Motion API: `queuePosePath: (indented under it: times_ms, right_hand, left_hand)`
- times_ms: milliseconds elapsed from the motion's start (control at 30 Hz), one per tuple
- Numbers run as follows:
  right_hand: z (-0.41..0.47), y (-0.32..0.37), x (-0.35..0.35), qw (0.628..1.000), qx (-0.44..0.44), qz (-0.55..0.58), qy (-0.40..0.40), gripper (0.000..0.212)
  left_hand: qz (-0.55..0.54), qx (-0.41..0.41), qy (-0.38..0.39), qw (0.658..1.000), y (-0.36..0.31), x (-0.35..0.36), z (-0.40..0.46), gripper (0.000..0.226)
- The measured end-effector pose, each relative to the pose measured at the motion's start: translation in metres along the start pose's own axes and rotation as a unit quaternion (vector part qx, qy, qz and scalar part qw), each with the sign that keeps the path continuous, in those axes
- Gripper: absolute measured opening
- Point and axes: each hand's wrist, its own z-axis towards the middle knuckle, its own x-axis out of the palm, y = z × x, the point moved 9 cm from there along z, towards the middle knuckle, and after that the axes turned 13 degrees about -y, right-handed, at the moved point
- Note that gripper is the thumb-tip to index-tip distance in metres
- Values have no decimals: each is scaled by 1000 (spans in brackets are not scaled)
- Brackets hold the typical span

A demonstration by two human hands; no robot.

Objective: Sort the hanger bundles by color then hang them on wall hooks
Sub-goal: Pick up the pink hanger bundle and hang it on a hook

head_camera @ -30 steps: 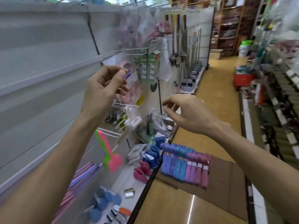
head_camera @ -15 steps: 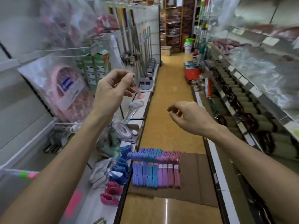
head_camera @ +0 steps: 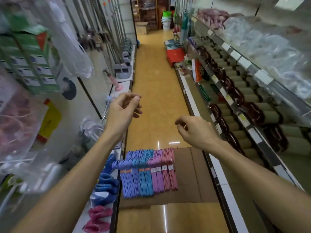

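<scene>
Hanger bundles (head_camera: 148, 172) in a row on brown cardboard (head_camera: 193, 179) on the aisle floor, periwinkle, blue, purple, pink from shelf side outward, left hand (head_camera: 125, 109) and right hand (head_camera: 193, 130) above the cardboard, apart, fingers loosely curled, empty

Hanger bundles (head_camera: 148, 172) lie on cardboard (head_camera: 193, 179), between shelves.

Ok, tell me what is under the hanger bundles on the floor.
The hanger bundles lie in a row on flattened brown cardboard, which is spread over the tan floor. The cardboard directly beneath them is covered, so nothing more can be seen there.
</scene>
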Motion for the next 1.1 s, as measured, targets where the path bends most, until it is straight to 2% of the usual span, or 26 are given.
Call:
queuePosePath:
  times_ms: [200, 533, 867, 1100]
  right_hand:
    - [13, -98, 109, 997, 64, 16, 31, 26]
    - [-24, -277, 322, 988, 135, 22, 76, 25]
    - [-101, -396, 545, 958, 246, 24, 145, 22]
    - [-111, -437, 668, 958, 236, 9, 166, 19]
  left_hand:
    - [29, -57, 14, 998, 134, 66, 7, 14]
    - [148, -114, 56, 981, 416, 147, -16, 11]
    - [279, -97, 103, 950, 639, 183, -41, 12]
    - [352, -33, 174, 919, 749, 215, -31, 17]
